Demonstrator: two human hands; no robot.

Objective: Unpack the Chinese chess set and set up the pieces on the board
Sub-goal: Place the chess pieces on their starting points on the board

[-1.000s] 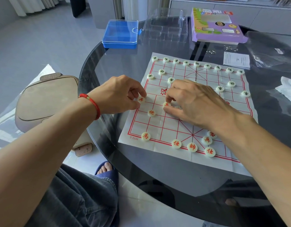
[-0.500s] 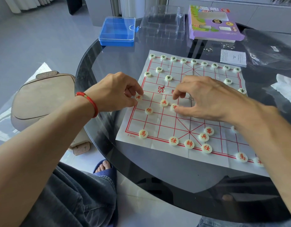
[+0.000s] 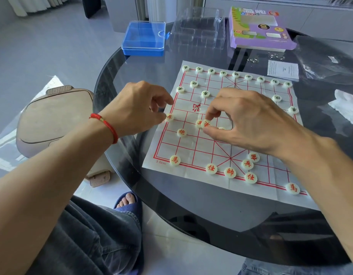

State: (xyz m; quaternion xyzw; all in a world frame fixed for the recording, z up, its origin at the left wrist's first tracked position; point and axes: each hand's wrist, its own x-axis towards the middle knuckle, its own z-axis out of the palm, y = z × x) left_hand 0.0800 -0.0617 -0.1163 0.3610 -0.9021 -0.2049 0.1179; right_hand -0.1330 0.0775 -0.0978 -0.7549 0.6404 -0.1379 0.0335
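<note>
A white paper chess board [image 3: 193, 151] with red lines lies on the round glass table. Green-lettered pieces [image 3: 223, 73] line its far edge. Red-lettered pieces stand on the near half: a horse [image 3: 175, 160], two advisors and a general [image 3: 230, 172], a cannon [image 3: 181, 132]. My right hand [image 3: 249, 120] pinches a red piece [image 3: 206, 124] between thumb and forefinger, tilted, right beside a red soldier [image 3: 199, 123]. My left hand [image 3: 140, 108], with a red cord at the wrist, has its fingertips on a red soldier [image 3: 169, 117] at the board's left edge.
A blue plastic box [image 3: 144, 38], a clear plastic insert [image 3: 197, 28] and the purple game box [image 3: 259, 30] stand at the table's far side. A paper slip [image 3: 283, 70], black plastic bag [image 3: 326, 60] and white tissue [image 3: 346, 106] lie right. A beige stool [image 3: 52, 120] stands left.
My right hand has picked a red piece up off the board and holds it tilted beside the soldier. The left hand stays on the left-edge soldier. The view has shifted slightly.
</note>
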